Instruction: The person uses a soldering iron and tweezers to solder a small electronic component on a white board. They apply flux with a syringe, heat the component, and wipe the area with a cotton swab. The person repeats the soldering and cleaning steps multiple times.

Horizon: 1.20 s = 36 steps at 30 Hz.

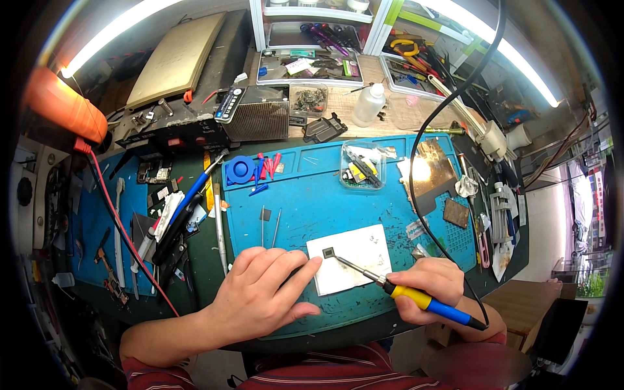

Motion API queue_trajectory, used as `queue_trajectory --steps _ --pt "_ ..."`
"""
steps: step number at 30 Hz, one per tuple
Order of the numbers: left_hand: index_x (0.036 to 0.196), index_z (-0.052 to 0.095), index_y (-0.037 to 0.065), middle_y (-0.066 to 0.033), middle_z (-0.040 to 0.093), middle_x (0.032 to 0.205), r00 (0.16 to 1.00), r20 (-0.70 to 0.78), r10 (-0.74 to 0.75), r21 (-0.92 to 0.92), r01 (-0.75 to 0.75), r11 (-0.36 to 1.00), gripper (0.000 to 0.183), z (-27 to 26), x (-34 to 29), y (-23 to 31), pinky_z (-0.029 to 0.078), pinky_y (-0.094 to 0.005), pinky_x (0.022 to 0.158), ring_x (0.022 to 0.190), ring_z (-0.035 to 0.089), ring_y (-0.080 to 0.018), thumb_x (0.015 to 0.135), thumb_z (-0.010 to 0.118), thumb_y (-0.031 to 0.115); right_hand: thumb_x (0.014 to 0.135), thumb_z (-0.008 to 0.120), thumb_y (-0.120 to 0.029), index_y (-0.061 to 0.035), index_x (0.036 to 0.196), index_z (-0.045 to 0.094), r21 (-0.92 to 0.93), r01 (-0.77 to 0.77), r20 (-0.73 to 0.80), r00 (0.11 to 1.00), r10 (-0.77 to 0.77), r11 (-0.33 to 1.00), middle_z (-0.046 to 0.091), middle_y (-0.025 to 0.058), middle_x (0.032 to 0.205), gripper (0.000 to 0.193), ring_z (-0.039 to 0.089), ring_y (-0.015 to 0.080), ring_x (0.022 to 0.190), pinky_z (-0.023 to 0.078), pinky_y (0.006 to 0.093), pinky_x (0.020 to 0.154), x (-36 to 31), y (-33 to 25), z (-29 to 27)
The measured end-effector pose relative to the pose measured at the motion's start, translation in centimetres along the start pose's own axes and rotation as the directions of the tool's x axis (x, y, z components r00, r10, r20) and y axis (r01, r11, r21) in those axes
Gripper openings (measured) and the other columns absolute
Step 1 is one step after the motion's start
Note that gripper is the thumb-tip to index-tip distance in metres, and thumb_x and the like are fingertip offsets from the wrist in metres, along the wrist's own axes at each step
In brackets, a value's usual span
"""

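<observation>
My right hand (426,289) is closed around the yellow and blue handle of a soldering iron (416,298). The iron's thin tip reaches left to a small dark square chip (329,252) on a folded white paper (354,276). My left hand (270,286) rests at the paper's left edge, fingers stretched out, with the index fingertip just beside the chip. Two thin metal prongs, like tweezers (278,229), stick out beyond its knuckles; whether the hand touches them is hidden. A small dark square piece (266,214) lies by the prongs.
Under the paper lies a blue work mat (305,227). A clear box of parts (362,166), a blue round holder (240,170) and a copper plate (432,170) lie farther back. The black cable (422,143) crosses the right side. Tools crowd both sides; a white bottle (369,105) stands behind.
</observation>
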<state>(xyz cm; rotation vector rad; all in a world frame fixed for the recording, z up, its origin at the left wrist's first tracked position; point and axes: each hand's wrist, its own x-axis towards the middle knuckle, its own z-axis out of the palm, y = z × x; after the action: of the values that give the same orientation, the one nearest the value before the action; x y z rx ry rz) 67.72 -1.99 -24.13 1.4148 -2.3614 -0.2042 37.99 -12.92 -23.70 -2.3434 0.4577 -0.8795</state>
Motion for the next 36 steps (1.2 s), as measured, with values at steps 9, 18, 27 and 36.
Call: queue_trajectory --steps 9,18,27,36 --pt "0.131 0.068 0.004 -0.0055 0.061 0.119 1.000 -0.019 0.000 -0.002 0.000 1.000 0.063 0.0 -0.3 0.0 0.043 -0.0386 0.096 0.107 0.058 -0.0224 0.088 0.072 0.049 0.076 0.077 -0.009 -0.0014 0.107 0.076 -0.005 -0.006 -0.048 0.999 0.006 1.000 0.068 0.0062 0.070 0.032 0.064 0.0215 0.054 0.050 0.0312 0.050 -0.9 -0.1 0.2" --pt "0.128 0.068 0.002 -0.0078 0.064 0.109 0.989 -0.146 0.015 0.044 -0.009 0.999 0.052 -0.3 0.1 -0.1 0.047 -0.0387 0.083 0.094 0.062 -0.0254 0.086 0.080 0.030 0.095 0.073 -0.016 -0.0045 0.121 0.060 0.140 -0.191 -0.488 0.840 0.235 0.972 0.063 0.0077 0.097 0.031 0.059 0.0125 0.072 0.048 0.0258 0.065 -3.1 -1.5 -3.1" --pt "0.138 0.059 0.000 -0.0169 0.058 0.118 0.962 -0.225 -0.155 -0.029 0.153 0.988 0.055 0.5 -0.6 -0.2 0.053 -0.0423 0.075 0.084 0.065 -0.0335 0.085 0.072 0.002 0.096 0.079 -0.025 -0.0040 0.123 0.073 -0.016 -0.043 -0.690 0.724 0.021 0.999 0.065 0.0009 0.077 0.035 0.056 0.0060 0.064 0.042 0.0223 0.054 12.4 -4.8 -18.6" --pt "0.137 0.059 -0.001 -0.0166 0.058 0.117 0.934 -0.336 -0.120 -0.026 0.119 0.993 0.053 -0.3 -2.0 -1.5 0.056 -0.0423 0.079 0.088 0.067 -0.0349 0.084 0.067 -0.005 0.093 0.082 -0.030 -0.0122 0.116 0.080 -0.327 -0.058 -0.357 0.932 -0.067 0.943 0.067 -0.0049 0.078 0.029 0.059 0.0032 0.066 0.044 0.0219 0.054 25.2 -1.1 -21.2"
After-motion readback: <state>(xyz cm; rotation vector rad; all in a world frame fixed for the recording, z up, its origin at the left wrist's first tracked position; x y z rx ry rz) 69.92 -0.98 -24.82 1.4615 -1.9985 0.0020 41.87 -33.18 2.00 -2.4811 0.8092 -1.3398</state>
